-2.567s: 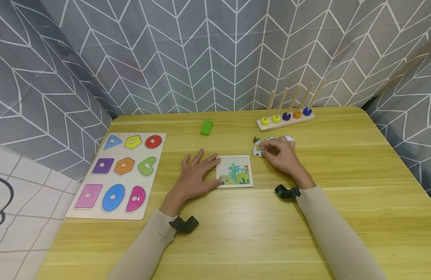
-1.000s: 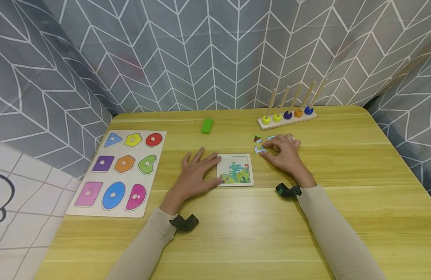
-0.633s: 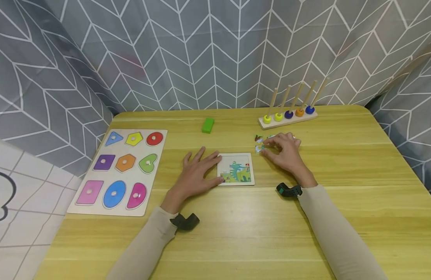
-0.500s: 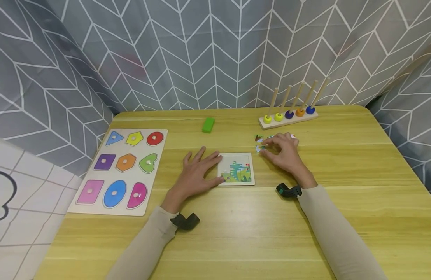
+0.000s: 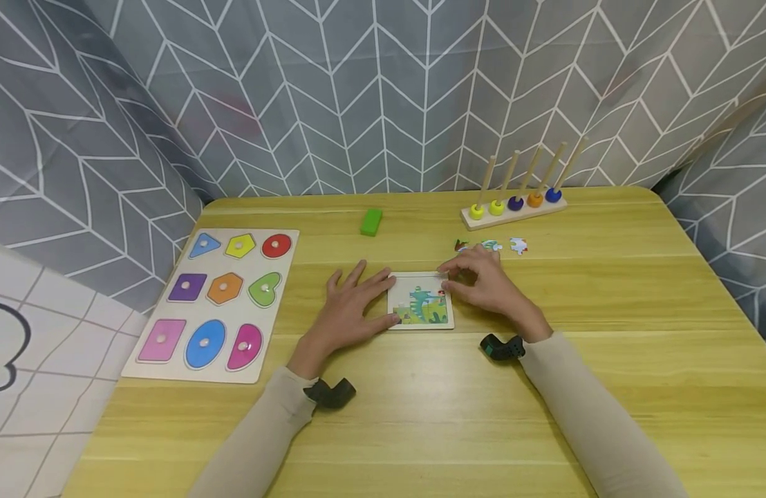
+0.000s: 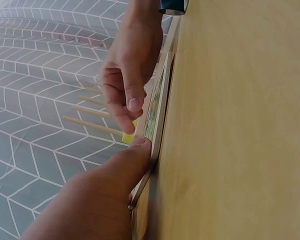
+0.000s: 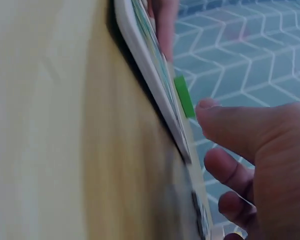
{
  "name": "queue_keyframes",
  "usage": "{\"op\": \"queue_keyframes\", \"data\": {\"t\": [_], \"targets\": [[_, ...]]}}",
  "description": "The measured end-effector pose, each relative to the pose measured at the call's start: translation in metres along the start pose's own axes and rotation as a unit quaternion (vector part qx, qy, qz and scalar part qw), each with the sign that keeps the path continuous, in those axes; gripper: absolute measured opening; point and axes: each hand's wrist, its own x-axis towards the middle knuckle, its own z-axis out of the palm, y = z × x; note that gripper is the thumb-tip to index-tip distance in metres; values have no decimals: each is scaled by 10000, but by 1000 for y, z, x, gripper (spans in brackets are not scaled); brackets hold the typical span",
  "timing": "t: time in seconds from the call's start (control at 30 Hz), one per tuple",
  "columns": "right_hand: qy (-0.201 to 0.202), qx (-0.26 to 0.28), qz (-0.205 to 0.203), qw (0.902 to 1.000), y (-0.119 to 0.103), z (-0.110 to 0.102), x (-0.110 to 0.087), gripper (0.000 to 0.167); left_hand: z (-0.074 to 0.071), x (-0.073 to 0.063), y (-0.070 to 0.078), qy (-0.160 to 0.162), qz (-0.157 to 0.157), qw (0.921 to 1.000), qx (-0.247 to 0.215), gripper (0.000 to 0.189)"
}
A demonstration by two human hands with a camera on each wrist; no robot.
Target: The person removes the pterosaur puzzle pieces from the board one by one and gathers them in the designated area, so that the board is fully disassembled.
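The left hand point(image 5: 346, 311) lies spread at the left side of a small wooden puzzle tray point(image 5: 453, 317). Its thumb and fingertips rest on the tray's rim. Inside the tray is a partly filled picture of a green-blue dinosaur point(image 5: 422, 299); its upper part shows pale board. My right hand point(image 5: 485, 280) is at the tray's upper right corner, thumb and index finger bent toward each other. Whether a puzzle piece sits between them is hidden. Behind that hand lie several loose jigsaw pieces point(image 5: 518, 246), some partly covered. The right wrist view shows the right thumb point(image 7: 230, 122) above the tray's edge.
A shape board point(image 5: 234, 373) with coloured knobbed shapes lies at the left of the table point(image 5: 414, 415). A green block point(image 5: 371, 222) lies at the back. Farther right stands a peg rack point(image 5: 514, 216) with coloured rings and upright sticks. A patterned curtain point(image 5: 358, 90) hangs behind.
My right hand has moved left and slightly nearer, from a loose jigsaw piece to the tray's right corner. More of the far loose pieces now shows. The left hand stays on the tray.
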Motion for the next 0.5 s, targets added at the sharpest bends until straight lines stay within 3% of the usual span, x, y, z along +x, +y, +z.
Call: {"op": "queue_keyframes", "data": {"t": [0.2,0.5], "targets": [[-664,-29,-175,9976,-14,8,1,25,-1,1,2,24,32,10000,19,73],[-863,-336,-359,9951,-23,16,1,27,-2,1,1,-16,0,10000,40,72]]}}
